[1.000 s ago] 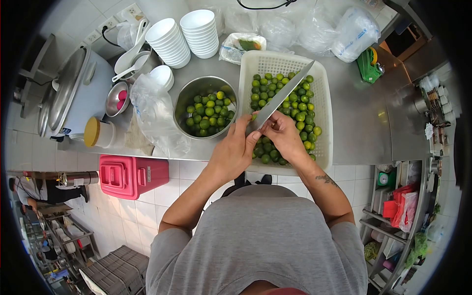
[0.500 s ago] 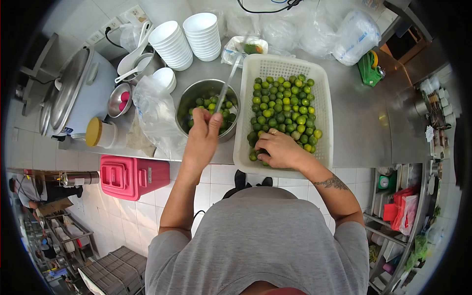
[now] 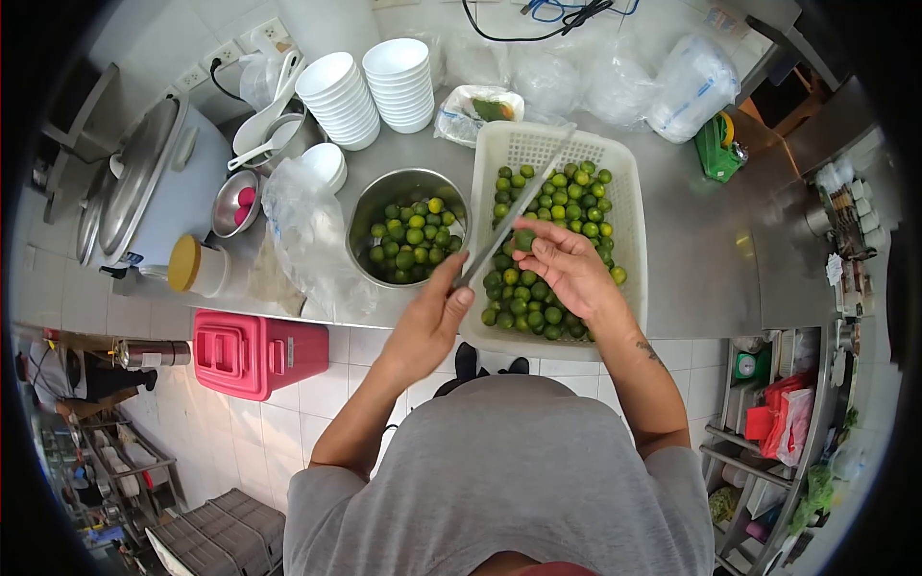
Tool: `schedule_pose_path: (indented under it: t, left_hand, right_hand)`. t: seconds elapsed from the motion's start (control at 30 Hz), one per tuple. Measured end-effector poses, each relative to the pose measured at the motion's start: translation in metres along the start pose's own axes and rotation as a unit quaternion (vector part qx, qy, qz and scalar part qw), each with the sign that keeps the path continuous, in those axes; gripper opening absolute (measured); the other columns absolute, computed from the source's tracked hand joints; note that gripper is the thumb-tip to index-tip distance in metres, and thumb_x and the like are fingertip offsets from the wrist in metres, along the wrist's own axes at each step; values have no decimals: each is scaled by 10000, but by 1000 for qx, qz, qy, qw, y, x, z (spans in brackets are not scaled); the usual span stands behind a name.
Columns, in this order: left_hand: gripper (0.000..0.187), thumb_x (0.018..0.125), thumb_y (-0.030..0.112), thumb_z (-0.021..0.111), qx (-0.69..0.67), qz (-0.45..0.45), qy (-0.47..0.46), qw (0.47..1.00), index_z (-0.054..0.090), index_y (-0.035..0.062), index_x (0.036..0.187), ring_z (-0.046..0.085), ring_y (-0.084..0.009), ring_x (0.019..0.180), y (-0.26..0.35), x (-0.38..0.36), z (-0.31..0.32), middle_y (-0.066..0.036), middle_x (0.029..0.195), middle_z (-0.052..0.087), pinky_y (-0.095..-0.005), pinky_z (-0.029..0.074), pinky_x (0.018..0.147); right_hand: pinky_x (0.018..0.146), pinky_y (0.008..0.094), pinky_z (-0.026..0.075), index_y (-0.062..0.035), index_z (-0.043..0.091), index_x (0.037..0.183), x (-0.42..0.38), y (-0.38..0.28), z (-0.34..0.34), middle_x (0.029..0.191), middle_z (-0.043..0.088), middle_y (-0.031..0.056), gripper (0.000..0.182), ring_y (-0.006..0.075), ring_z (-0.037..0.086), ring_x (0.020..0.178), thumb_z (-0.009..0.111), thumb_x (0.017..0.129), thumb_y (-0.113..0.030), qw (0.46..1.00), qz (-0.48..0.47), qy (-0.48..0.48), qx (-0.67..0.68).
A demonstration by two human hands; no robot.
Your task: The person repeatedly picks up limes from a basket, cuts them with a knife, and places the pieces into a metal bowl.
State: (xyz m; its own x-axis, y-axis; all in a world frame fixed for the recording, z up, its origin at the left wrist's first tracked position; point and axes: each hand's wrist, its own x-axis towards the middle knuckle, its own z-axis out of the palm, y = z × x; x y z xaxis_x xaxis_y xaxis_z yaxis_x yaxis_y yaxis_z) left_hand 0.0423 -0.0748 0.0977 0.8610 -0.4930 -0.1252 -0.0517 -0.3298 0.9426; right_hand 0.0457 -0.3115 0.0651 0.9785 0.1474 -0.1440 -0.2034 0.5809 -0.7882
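Note:
My left hand [image 3: 425, 324] is closed around the handle of a long knife [image 3: 519, 206]. Its blade slants up and to the right across the white perforated basket [image 3: 629, 206]. Between the fingertips of my right hand [image 3: 574, 274] is a green lime [image 3: 524, 239], held close beside the blade over the basket. Many loose limes [image 3: 552, 314], green to yellowish, fill much of the basket. To its left stands a steel pot [image 3: 359, 217] with more limes [image 3: 411, 235] inside, some of them yellower.
Two stacks of white bowls [image 3: 339, 101] stand behind the pot, near a wrapped foam tray [image 3: 461, 117]. Crumpled plastic bags [image 3: 298, 216] and a yellow-lidded jar [image 3: 187, 264] lie left. A pink lidded bin [image 3: 259, 353] is on the floor below the steel counter [image 3: 691, 230].
My right hand has risen from the basket's near side with a lime in its fingers. My left hand has swung the knife from over the pot to the right, across the basket.

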Motion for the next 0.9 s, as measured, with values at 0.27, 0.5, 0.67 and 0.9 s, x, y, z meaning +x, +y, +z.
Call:
schedule_pose_path:
  t: [0.27, 0.5, 0.67, 0.9]
  left_hand:
    - [543, 1028, 380, 402, 58, 4, -37, 998, 321, 32, 1437, 570, -380, 1103, 7, -7, 7, -288, 1298, 498, -408, 433, 946]
    - [530, 1030, 363, 399, 60, 13, -38, 997, 316, 39, 1440, 569, -402, 1102, 3, -10, 5, -289, 1307, 486, -415, 435, 957]
    - [510, 1021, 325, 422, 115, 23, -40, 992, 313, 59, 1443, 578, -456, 1054, 2, -16, 8, -302, 1262, 502, -457, 474, 900]
    - [508, 1015, 309, 426, 187, 56, -13, 981, 309, 77, 1451, 595, -473, 930, -4, -18, 12, -280, 1142, 540, -499, 495, 797]
  right_hand:
    - [900, 313, 484, 16, 539, 1286, -2, 7, -7, 1179, 621, 101, 353, 183, 611, 1010, 565, 962, -124, 998, -56, 3, -10]
    - [926, 323, 470, 20, 534, 1286, 0, 11, -1, 1138, 633, 117, 355, 189, 600, 1039, 573, 949, -87, 995, -95, 19, 25]
    - [929, 331, 482, 30, 568, 1227, 2, 15, -5, 1132, 637, 135, 318, 203, 608, 1067, 602, 919, -42, 993, -106, 46, 1]
    - [909, 324, 497, 47, 589, 1199, 0, 17, 1, 1116, 651, 141, 296, 195, 625, 1032, 577, 905, 12, 990, -123, 49, -57]
